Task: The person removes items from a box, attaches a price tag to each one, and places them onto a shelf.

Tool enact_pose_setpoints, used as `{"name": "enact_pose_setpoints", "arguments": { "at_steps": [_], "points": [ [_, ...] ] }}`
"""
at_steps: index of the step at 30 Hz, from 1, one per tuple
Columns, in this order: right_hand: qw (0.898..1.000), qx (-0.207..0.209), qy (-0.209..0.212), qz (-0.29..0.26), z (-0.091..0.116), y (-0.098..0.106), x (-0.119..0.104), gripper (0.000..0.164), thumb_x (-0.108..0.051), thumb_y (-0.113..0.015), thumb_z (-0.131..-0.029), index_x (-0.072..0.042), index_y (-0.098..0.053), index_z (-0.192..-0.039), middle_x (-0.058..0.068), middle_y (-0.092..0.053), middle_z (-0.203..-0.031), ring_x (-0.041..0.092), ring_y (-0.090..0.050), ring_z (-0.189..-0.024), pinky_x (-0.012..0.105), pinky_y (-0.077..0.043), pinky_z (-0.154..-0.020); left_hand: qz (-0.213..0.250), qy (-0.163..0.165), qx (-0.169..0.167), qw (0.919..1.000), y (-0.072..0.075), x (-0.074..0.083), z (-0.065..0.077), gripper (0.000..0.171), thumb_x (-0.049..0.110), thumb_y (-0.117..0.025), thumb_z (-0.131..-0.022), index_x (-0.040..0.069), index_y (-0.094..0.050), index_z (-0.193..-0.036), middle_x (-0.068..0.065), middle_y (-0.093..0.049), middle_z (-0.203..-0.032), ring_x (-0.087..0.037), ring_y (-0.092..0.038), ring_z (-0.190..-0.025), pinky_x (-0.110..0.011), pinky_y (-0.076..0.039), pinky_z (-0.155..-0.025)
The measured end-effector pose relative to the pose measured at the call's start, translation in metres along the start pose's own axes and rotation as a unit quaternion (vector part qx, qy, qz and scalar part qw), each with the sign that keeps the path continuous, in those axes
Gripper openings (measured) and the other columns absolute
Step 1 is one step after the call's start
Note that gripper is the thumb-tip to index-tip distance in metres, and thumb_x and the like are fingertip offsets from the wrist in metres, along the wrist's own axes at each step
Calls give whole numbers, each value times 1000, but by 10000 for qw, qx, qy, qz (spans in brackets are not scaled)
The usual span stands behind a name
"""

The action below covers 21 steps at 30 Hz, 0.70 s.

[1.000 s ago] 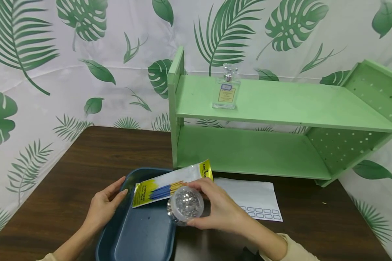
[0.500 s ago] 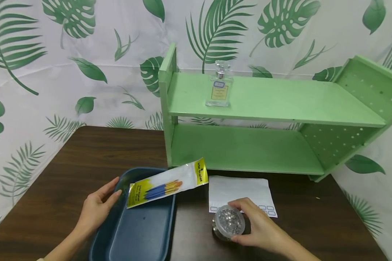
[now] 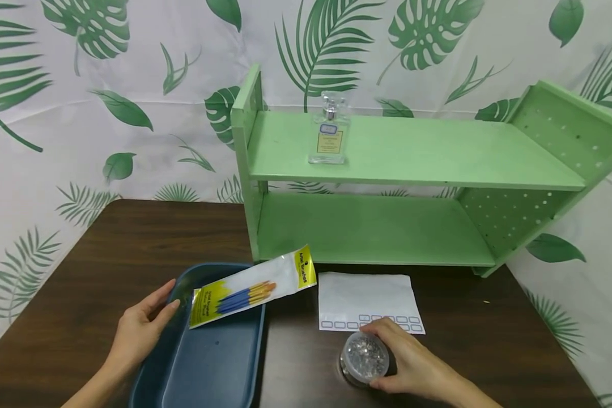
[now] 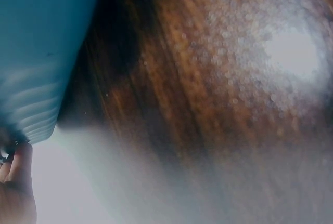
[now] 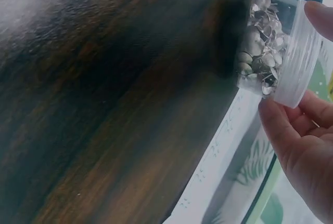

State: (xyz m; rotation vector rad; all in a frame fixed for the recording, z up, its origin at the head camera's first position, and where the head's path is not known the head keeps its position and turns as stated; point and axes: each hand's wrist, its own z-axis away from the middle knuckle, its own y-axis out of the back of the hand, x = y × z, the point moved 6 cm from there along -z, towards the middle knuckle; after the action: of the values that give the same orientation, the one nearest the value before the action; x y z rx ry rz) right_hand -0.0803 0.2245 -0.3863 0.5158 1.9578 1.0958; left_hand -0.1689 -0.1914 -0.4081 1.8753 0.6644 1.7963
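My right hand [image 3: 413,365] grips a clear plastic jar of silver thumbtacks [image 5: 264,47] by its translucent lid, thumb on the near side and fingers on the far side. The jar stands upright at the table surface, right of the tray; whether its base touches is hard to tell. At the left, my left hand [image 3: 140,328] holds the left rim of a blue plastic tray [image 3: 209,362] between thumb and fingers. Across the tray's far part lies a pack of artist brushes [image 3: 252,287], its yellow right end sticking out over the rim.
Just beyond the jar lies a white sheet with printed label boxes [image 3: 367,297]. Behind it stands a green two-tier shelf [image 3: 377,226], leaning out at its right side. A glass perfume bottle [image 3: 329,139] stands on the upper tier. Dark wooden table [image 3: 183,226] underneath.
My right hand has carried the thumbtack jar from above the tray's right edge rightward and down to the table by the white sheet. The left hand stays at the rim; the view has shifted slightly.
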Motion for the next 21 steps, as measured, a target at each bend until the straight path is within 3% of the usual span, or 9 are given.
{"name": "enact_pose_setpoints", "arguments": {
  "at_steps": [3, 6, 10, 13, 18, 21],
  "points": [
    [10000, -31, 13, 48, 3, 1, 1, 72, -22, -87, -55, -9, -55, -118, -4, -54, -112, 10, -55, -96, 27, -51, -77, 61, -39, -1, 10000, -2, 0, -1, 50, 27, -55, -96, 6, -44, -140, -25, -60, -121, 5, -58, -92, -11, -48, -67],
    [10000, -49, -6, 81, 6, 3, 3, 73, -21, -87, -54, -7, -55, -119, -4, -54, -112, 10, -56, -96, 28, -52, -77, 94, -56, 19, 9999, -4, 1, -3, 50, 27, -55, -96, 6, -45, -139, -25, -59, -121, 17, -49, -87, -9, -47, -66],
    [9998, -156, -77, 25, 8, 4, 6, 73, -21, -87, -56, -6, -54, -120, -3, -53, -114, 11, -56, -98, 29, -52, -79, 23, -20, -22, 10000, -5, 1, -3, 50, 28, -55, -96, 6, -45, -140, -25, -59, -122, -2, -61, -95, -14, -50, -67],
    [9996, -254, -107, -2, 9, 3, 8, 74, -21, -86, -57, -6, -53, -121, -3, -52, -116, 12, -55, -100, 30, -52, -80, -79, 1, -35, 10000, -4, 1, -2, 51, 29, -55, -96, 7, -44, -140, -25, -58, -123, -17, -62, -101, -17, -52, -68],
    [9992, -383, -73, 73, 8, 0, 8, 75, -22, -86, -59, -8, -52, -124, -4, -50, -119, 12, -54, -104, 32, -52, -83, -62, 100, -33, 9999, -1, -2, -2, 52, 32, -54, -96, 10, -43, -141, -25, -57, -124, 15, -52, -87, -12, -49, -65],
    [9986, -521, -42, -17, 7, 0, 9, 78, -26, -86, -61, -8, -50, -127, -3, -50, -120, 14, -54, -105, 32, -52, -84, -70, 128, -55, 9999, 0, -5, -1, 52, 33, -54, -95, 10, -43, -141, -26, -56, -125, 24, -42, -83, -14, -50, -65]
  ]
}}
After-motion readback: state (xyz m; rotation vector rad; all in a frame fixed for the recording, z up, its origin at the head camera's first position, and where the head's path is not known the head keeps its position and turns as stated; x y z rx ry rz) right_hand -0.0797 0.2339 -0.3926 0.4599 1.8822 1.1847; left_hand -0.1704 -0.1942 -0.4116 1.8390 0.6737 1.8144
